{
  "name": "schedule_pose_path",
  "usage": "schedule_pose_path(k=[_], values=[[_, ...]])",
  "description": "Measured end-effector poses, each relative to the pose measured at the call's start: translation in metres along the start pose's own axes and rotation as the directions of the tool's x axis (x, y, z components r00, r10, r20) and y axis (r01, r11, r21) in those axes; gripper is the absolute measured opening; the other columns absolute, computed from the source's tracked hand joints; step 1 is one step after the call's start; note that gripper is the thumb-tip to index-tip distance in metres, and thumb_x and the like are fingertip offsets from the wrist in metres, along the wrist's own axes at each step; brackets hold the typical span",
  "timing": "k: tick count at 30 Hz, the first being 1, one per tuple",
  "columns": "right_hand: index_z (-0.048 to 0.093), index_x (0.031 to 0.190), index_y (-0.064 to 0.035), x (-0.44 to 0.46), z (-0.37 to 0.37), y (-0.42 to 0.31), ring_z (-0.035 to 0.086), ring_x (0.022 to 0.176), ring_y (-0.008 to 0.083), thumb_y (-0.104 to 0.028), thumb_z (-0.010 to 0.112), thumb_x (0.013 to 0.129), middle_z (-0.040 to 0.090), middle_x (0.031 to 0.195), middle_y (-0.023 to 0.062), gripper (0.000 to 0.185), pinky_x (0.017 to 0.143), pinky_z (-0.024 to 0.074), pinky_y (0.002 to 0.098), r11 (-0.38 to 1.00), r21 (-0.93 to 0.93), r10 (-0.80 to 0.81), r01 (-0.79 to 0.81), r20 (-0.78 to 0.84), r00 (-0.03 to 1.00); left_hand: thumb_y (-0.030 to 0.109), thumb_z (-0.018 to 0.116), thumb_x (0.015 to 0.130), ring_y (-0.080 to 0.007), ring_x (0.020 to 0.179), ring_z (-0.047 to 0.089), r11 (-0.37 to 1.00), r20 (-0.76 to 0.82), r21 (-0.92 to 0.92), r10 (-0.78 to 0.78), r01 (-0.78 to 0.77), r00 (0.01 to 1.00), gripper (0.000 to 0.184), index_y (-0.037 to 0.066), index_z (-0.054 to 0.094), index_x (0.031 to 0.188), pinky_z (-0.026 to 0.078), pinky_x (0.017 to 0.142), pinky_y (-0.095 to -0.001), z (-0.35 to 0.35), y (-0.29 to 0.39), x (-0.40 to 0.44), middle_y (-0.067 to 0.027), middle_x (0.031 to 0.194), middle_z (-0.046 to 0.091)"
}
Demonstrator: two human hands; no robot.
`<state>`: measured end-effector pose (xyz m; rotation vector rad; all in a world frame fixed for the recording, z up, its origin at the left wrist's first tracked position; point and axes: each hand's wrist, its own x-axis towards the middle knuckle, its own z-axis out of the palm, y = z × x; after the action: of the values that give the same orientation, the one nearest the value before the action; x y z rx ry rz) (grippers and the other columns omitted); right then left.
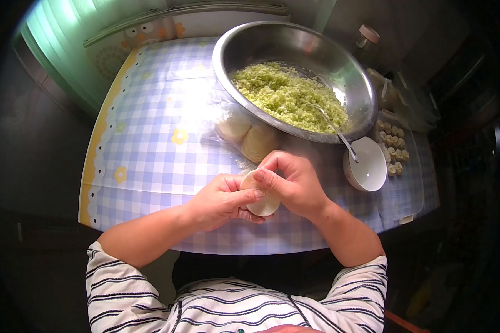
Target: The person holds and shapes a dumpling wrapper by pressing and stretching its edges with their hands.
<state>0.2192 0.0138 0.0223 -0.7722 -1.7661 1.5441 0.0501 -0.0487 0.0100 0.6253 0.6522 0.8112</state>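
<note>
Between my two hands is a thin, pale, round dumpling wrapper [265,205], held above the near part of the table. My left hand [219,202] grips it from the left, thumb across its face and fingers beneath. The thumb and fingers of my right hand [295,183] pinch its upper edge. Just beyond the hands lie stacks of round wrappers [259,143] in a clear plastic bag. A large metal basin [223,72] stands behind them, holding chopped green filling [286,91] with a spoon [339,133] resting in it.
A white bowl [366,169] sits right of my hands, under the spoon's handle. Several folded dumplings [393,144] rest on a clear tray [411,194] at the right. A jar with a pink lid [369,34] stands behind the basin. A checked cloth [150,155] covers the table.
</note>
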Motion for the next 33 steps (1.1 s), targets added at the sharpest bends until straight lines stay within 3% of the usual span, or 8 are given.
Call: schedule_pose_path(k=[8, 11, 16, 19, 29, 33], values=[[0.06, 0.076, -0.0024, -0.0003, -0.0021, -0.0023, 0.052, 0.068, 0.0057, -0.02, 0.064, 0.082, 0.059, 0.073, 0.0017, 0.019, 0.06, 0.0434, 0.0223, 0.993, 0.098, 0.067, -0.066, -0.009, 0.998, 0.016, 0.056, 0.087, -0.0217, 0.091, 0.061, 1.0, 0.023, 0.009, 0.028, -0.028, 0.999, 0.026, -0.003, 0.055, 0.105, 0.052, 0.079, -0.0341, 0.001, -0.0005, 0.0006, -0.0124, 0.099, 0.059], [0.061, 0.078, -0.0019, 0.0022, -0.0013, -0.0019, 0.053, 0.069, 0.0065, -0.018, 0.064, 0.081, 0.06, 0.074, 0.0024, 0.017, 0.061, 0.044, 0.0227, 0.998, 0.013, -0.055, 0.055, 0.007, 0.998, 0.016, 0.056, 0.087, -0.0201, 0.091, 0.06, 0.999, 0.016, 0.01, 0.035, -0.035, 0.999, 0.025, -0.002, 0.056, 0.104, 0.052, 0.079, -0.0344, -0.0013, -0.0022, 0.0009, -0.0109, 0.098, 0.059], [0.061, 0.079, -0.0011, -0.0005, -0.0004, -0.0032, 0.054, 0.07, 0.0074, -0.017, 0.065, 0.079, 0.061, 0.074, 0.0029, 0.016, 0.062, 0.0444, 0.0232, 0.998, -0.065, 0.019, -0.016, 0.039, 0.999, 0.022, 0.057, 0.087, -0.0148, 0.089, 0.059, 1.0, 0.052, 0.021, 0.013, -0.014, 0.999, 0.028, 0.0, 0.056, 0.105, 0.05, 0.08, -0.03, -0.008, -0.0067, 0.0016, -0.0076, 0.099, 0.059], [0.061, 0.079, -0.0011, -0.0013, 0.0003, -0.0049, 0.054, 0.069, 0.0071, -0.017, 0.065, 0.079, 0.06, 0.074, 0.0027, 0.017, 0.061, 0.0445, 0.0229, 0.998, -0.06, 0.014, -0.013, 0.015, 1.0, 0.016, 0.056, 0.087, -0.0202, 0.09, 0.061, 0.999, 0.016, 0.004, 0.038, -0.038, 0.999, 0.025, -0.002, 0.056, 0.104, 0.052, 0.077, -0.0337, -0.0055, -0.0059, 0.0018, -0.0113, 0.097, 0.059], [0.061, 0.079, -0.0016, -0.0017, 0.0005, -0.0037, 0.054, 0.068, 0.0062, -0.019, 0.063, 0.083, 0.06, 0.073, 0.0014, 0.018, 0.06, 0.0443, 0.0219, 0.977, 0.181, 0.105, -0.109, 0.031, 0.994, 0.018, 0.057, 0.086, -0.0233, 0.089, 0.062, 1.0, 0.012, 0.011, -0.007, 0.007, 1.0, 0.028, -0.003, 0.055, 0.105, 0.053, 0.076, -0.0323, -0.0007, -0.0004, 0.0008, -0.0142, 0.098, 0.06], [0.062, 0.079, -0.0009, 0.0009, 0.0002, -0.0011, 0.054, 0.07, 0.0068, -0.018, 0.063, 0.083, 0.06, 0.075, 0.0019, 0.018, 0.062, 0.0439, 0.0223, 0.997, 0.068, -0.024, 0.024, 0.006, 1.0, 0.018, 0.057, 0.087, -0.0231, 0.088, 0.062, 1.0, -0.005, 0.026, -0.013, 0.014, 1.0, 0.028, -0.003, 0.055, 0.105, 0.053, 0.077, -0.0323, 0.0017, 0.0009, -0.0003, -0.014, 0.098, 0.061]])
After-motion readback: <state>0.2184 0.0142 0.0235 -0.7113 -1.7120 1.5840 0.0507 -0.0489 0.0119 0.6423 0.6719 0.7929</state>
